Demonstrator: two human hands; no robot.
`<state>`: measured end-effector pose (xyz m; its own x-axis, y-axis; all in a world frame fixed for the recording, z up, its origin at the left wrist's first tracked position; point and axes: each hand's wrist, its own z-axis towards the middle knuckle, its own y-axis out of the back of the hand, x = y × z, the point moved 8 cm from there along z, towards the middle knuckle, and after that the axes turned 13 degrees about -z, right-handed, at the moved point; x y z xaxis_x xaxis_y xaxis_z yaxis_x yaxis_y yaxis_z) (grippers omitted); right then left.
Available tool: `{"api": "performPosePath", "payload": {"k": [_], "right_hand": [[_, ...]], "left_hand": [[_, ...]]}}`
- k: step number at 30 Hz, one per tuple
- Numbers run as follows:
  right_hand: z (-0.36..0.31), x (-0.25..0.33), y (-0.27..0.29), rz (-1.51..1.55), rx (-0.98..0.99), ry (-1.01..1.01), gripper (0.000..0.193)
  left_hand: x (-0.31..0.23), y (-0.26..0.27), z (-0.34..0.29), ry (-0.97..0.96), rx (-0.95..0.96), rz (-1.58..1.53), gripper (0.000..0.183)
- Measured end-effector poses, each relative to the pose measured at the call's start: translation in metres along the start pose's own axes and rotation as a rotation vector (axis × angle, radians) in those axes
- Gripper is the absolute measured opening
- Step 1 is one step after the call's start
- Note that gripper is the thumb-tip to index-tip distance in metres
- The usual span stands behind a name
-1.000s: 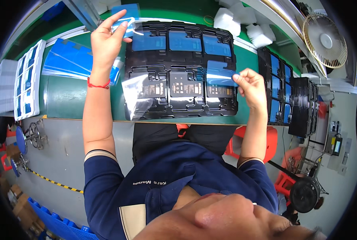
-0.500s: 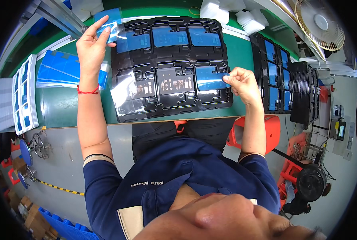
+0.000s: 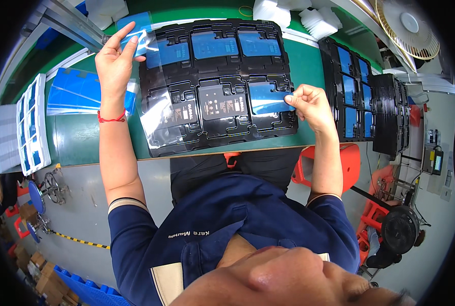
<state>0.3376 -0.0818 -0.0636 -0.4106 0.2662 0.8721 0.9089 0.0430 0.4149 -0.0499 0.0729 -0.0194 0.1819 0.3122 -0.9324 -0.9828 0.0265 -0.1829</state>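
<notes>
A green worktable [image 3: 84, 137] fills the upper frame above grey floor. At centre lies one black tray [image 3: 215, 84] with six pockets, three of them holding blue-filmed parts. A second tray stack [image 3: 362, 89] sits upper right, a fan [image 3: 408, 25] beyond. The left hand [image 3: 114, 64], upper left, pinches a clear film [image 3: 153, 48]; the right hand [image 3: 311, 104] pinches a blue film [image 3: 266, 97] over the lower-right pocket

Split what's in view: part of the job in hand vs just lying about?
In hand: black moulded plastic tray; clear film sheet pinched by left hand; blue rectangular panel in right hand.
Lying about: white fan; white foam blocks; stacked black trays.
</notes>
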Motion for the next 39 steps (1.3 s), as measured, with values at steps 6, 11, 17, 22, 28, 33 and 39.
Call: {"api": "performPosePath", "payload": {"k": [6,11,17,22,28,33,39], "right_hand": [[-0.001,0.002,0.0,-0.036,-0.013,-0.005,0.017],[-0.002,0.008,-0.001,-0.134,-0.038,0.006,0.017],[-0.002,0.013,0.0,-0.284,-0.092,0.003,0.016],[0.0,0.009,0.002,-0.383,-0.133,0.052,0.016],[-0.007,0.028,-0.001,-0.573,-0.207,0.021,0.018],[-0.021,0.058,-0.005,-1.022,-0.386,0.082,0.027],[-0.007,0.118,-0.031,-0.934,-0.437,0.379,0.032]], "left_hand": [[0.001,0.0,0.0,0.004,0.004,0.026,0.033],[0.002,0.003,0.0,0.01,-0.007,0.016,0.031],[0.0,0.0,-0.001,0.01,-0.007,0.027,0.031],[0.0,-0.002,-0.002,0.016,0.0,0.032,0.032],[0.001,-0.001,-0.001,0.002,0.003,0.032,0.032],[0.001,-0.004,-0.002,0.001,0.014,0.014,0.034],[-0.009,-0.01,-0.009,-0.046,0.019,-0.032,0.043]]}}
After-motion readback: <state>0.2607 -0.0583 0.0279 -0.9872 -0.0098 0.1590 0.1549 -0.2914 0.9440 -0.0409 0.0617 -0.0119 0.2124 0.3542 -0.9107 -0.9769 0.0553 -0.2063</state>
